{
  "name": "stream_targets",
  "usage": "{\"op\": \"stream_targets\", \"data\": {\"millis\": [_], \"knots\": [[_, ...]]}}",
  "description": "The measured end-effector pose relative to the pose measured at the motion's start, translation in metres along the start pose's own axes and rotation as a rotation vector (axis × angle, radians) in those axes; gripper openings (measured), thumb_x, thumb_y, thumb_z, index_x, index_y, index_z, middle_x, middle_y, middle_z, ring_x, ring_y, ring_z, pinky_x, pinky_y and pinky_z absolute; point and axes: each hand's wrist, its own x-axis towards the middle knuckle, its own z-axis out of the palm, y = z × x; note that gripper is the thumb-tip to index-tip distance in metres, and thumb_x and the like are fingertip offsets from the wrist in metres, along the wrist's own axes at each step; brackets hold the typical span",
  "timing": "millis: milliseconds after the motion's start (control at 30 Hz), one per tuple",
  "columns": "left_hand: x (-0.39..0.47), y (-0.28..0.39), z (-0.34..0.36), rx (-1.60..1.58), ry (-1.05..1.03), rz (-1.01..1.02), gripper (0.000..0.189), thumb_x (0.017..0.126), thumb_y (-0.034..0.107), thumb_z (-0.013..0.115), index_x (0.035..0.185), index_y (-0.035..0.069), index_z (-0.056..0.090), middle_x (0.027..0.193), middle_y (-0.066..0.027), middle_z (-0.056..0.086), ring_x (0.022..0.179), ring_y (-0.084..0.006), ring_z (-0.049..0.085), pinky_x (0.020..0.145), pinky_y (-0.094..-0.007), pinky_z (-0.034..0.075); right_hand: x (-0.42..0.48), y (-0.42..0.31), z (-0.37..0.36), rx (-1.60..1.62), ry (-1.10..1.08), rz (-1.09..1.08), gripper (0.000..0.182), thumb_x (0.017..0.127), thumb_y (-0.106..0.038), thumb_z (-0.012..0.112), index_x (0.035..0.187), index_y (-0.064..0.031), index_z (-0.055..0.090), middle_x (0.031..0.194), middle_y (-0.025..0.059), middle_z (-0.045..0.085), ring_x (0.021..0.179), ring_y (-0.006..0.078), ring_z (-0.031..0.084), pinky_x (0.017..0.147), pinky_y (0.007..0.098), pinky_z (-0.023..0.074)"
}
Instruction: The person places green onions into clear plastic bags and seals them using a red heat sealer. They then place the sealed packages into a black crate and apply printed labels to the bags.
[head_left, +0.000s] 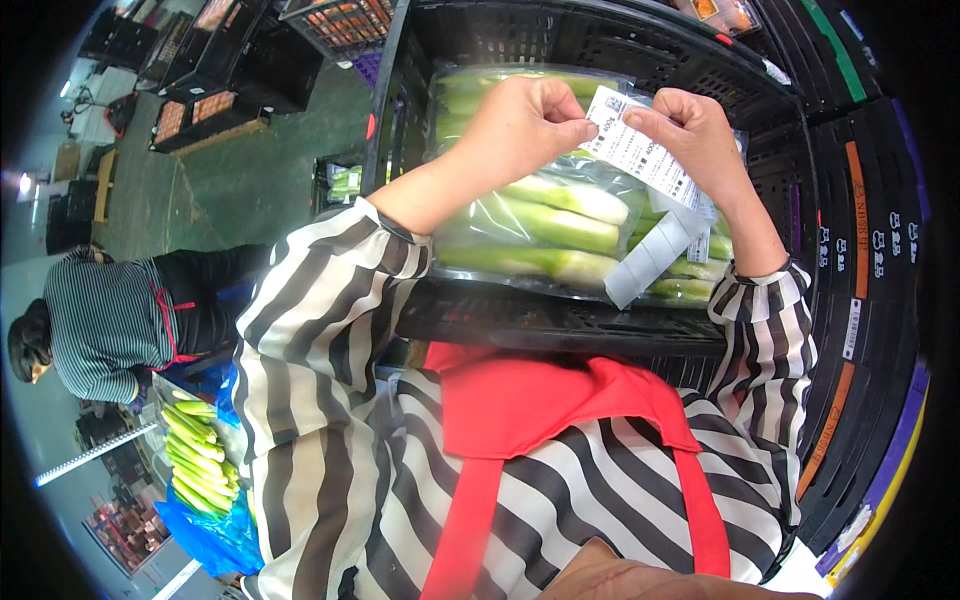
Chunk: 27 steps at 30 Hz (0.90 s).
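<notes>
A strip of printed white labels (637, 146) is stretched between my two hands above a black plastic crate (559, 322). My left hand (529, 124) pinches its left edge between thumb and index finger. My right hand (694, 139) holds the strip farther along, thumb pressed on its printed face. The strip's grey backing (656, 255) hangs down, creased into segments. Beneath my hands, clear plastic bags of trimmed leeks (555, 217) lie in the crate. One small label (699, 246) shows on a bag at the right.
Stacked black crates (862, 247) rise close on my right. At left, a co-worker (112, 322) in a striped top bends over. Loose leeks (199, 457) lie by a blue plastic bag (214, 532). More crates (274, 67) stand on the green floor (217, 180).
</notes>
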Motion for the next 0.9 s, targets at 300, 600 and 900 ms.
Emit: {"op": "stream_targets", "data": {"millis": [300,600,900], "knots": [[-0.031,-0.034,-0.001,0.417,-0.306,-0.126,0.024,0.078,0.024,0.067,0.087,0.003,0.063,0.077,-0.0114,0.065,0.071,-0.0202,0.063,0.065,-0.0298,0.05,-0.009,0.034,0.016,0.043,-0.265,0.071,0.02,0.083,-0.016,0.064,0.072,-0.002,0.055,0.062,-0.0055,0.049,0.057,0.0005,0.042,0.05,0.0183,0.0327],[-0.063,-0.057,-0.003,1.102,-0.751,-0.117,0.028,0.074,0.012,0.063,0.101,0.003,0.057,0.102,-0.017,0.055,0.091,-0.0336,0.059,0.075,-0.0412,0.05,-0.015,0.022,0.023,0.297,-0.32,0.134,0.013,0.083,-0.014,0.062,0.076,-0.0033,0.06,0.066,-0.0049,0.055,0.06,0.0,0.046,0.053,0.017,0.036],[-0.062,-0.059,-0.004,1.192,-0.815,-0.134,0.014,0.07,0.001,0.057,0.081,0.0,0.066,0.098,-0.0166,0.06,0.083,-0.0343,0.063,0.066,-0.0406,0.052,-0.021,0.054,0.09,0.394,-0.463,0.262,0.018,0.081,-0.018,0.066,0.074,-0.0022,0.062,0.066,-0.0035,0.056,0.061,0.0021,0.046,0.054,0.0196,0.0374]]}}
